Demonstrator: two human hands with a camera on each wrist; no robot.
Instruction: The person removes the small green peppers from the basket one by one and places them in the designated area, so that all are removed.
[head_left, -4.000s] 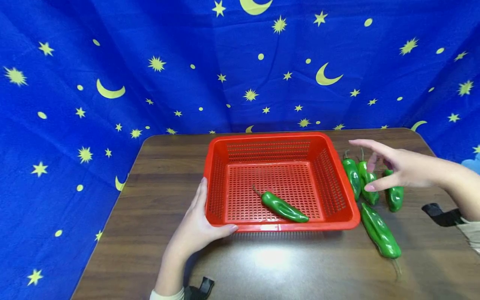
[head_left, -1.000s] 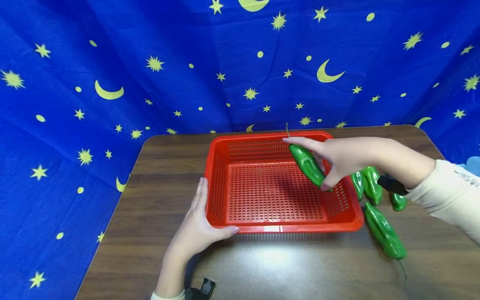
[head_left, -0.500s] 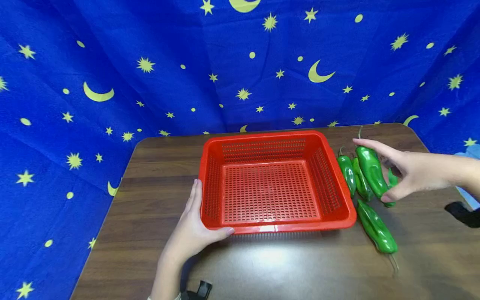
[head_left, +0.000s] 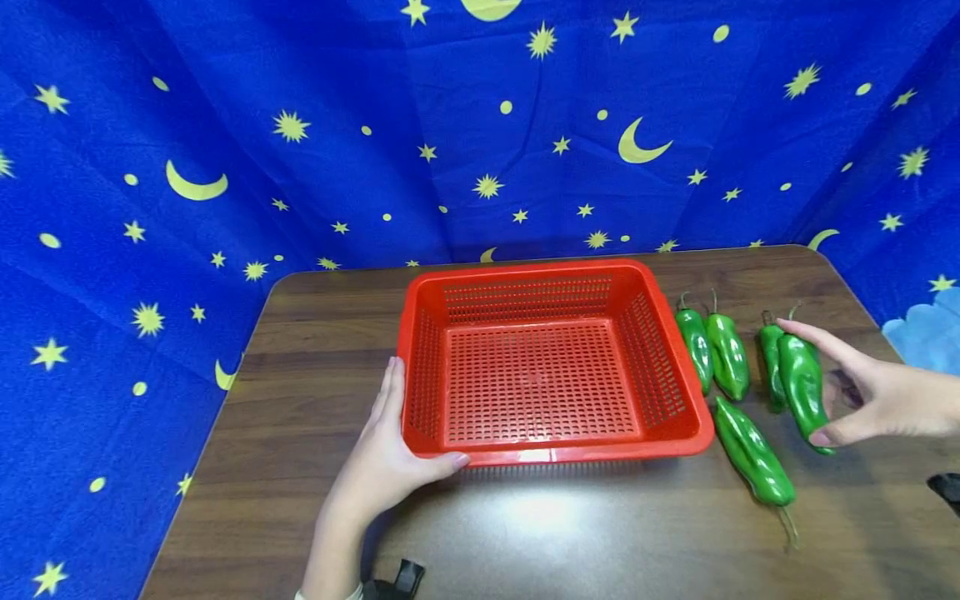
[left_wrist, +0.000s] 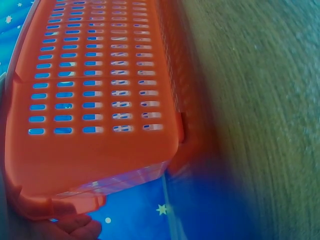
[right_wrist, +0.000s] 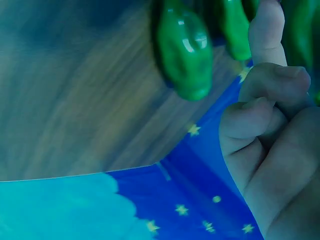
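Observation:
My left hand (head_left: 386,450) holds the front left corner of a red plastic basket (head_left: 558,455), thumb on the front rim and fingers along the left side. Fingertips (left_wrist: 82,229) show at the basket's rim in the left wrist view. At the right of the table, my right hand (head_left: 870,396) pinches a long green pepper (head_left: 802,379) lengthwise, index finger near the stem end and thumb near the tip. That pepper stands against another green pepper (head_left: 771,367). In the right wrist view, several fingers (right_wrist: 250,120) are curled.
Two green peppers (head_left: 726,354) lie side by side by the basket's right wall. Another pepper (head_left: 753,454) lies nearer the front, stem toward me. A blue star-patterned cloth (head_left: 450,125) hangs behind the wooden table (head_left: 322,333).
The green pepper that lay in the basket has been lifted out and carried right to the other peppers. The basket now holds nothing. My left hand has kept its place on the basket.

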